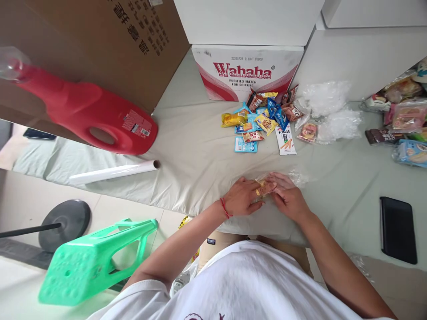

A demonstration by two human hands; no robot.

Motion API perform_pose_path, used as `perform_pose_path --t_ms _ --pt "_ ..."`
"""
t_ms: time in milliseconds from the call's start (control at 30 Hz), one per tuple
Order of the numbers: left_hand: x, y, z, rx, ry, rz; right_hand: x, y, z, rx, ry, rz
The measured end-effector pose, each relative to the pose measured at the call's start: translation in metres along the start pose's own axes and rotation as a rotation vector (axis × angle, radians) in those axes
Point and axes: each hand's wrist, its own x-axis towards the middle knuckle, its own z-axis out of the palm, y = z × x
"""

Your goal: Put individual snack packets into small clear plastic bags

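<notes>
Low over the cloth near its front edge, my two hands meet at a clear plastic bag (298,177). My left hand (243,196), with a red string at the wrist, is closed on a small yellowish snack packet (261,182), mostly hidden by the fingers. The fingers of my right hand (289,195) are closed on the plastic bag, which crumples out past them to the right. Whether the packet is inside the bag I cannot tell. Beyond the hands lies a pile of small wrapped snacks (265,122), with a white snack packet (286,141) at its near side.
A pile of clear bags (333,111) sits right of the snacks, and filled bags (408,118) lie farther right. A black phone (398,230) is at right. Behind stands a Wahaha box (247,73). Leftward are a red jug (100,111), a white roll (115,172) and a green stool (73,271).
</notes>
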Motion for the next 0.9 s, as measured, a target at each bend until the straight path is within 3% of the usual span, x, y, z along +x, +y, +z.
perform_pose_path --t_ms 100,233,400,467,600,700,800,900 --pt "0.001 -0.003 0.007 0.057 -0.013 0.006 -0.014 0.002 -0.02 0.008 0.074 0.057" --pt "-0.004 -0.009 0.016 0.048 0.043 0.035 -0.034 0.019 -0.044 -0.153 0.159 0.225" --pt "-0.01 -0.015 0.025 0.044 0.123 0.093 -0.043 0.046 -0.047 -0.279 0.255 0.466" --pt "-0.013 -0.015 0.028 0.072 0.149 0.097 -0.041 0.048 -0.045 -0.177 0.354 0.574" --pt "-0.017 -0.008 0.034 0.15 0.275 0.059 -0.027 0.044 -0.048 0.272 0.532 0.765" --pt "-0.019 0.001 0.036 0.19 0.387 0.029 -0.014 0.044 -0.057 0.443 0.455 0.91" --pt "-0.017 0.007 0.036 0.22 0.417 0.038 -0.004 0.048 -0.06 0.314 0.234 0.976" --pt "-0.013 0.007 0.034 0.225 0.355 0.082 -0.001 0.053 -0.056 0.183 0.061 0.906"
